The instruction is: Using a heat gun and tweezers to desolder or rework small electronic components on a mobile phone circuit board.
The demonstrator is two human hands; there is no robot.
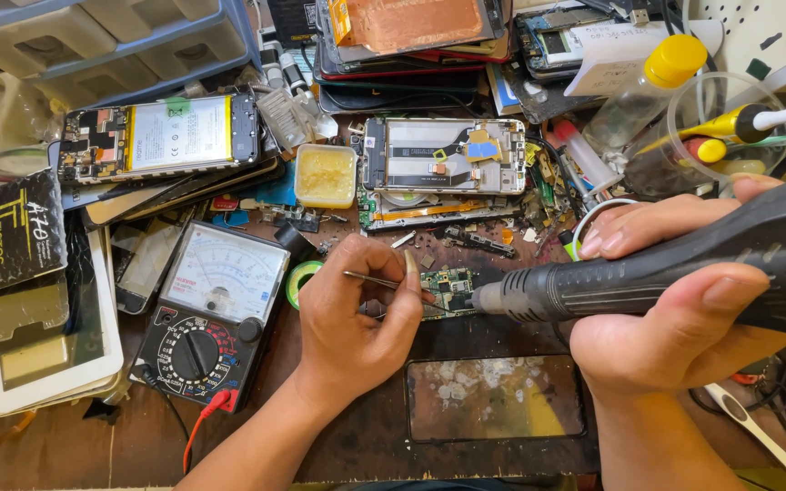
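Crowded repair bench, circuit board point(448, 293) at frame centre

Multimeter point(211, 314) lies left of the board, an opened phone point(443, 155) above it, a glass panel point(493, 397) below; a second opened phone point(161, 136) sits upper left, a bottle point(643, 91) upper right.

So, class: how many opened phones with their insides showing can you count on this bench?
2. One opened phone lies upper left, above the meter; another opened phone lies top centre, behind the small circuit board. More may be hidden in the stacks.

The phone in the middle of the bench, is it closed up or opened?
Opened. The phone lies with its back cover off, showing metal shields, a ribbon cable and a blue patch inside.
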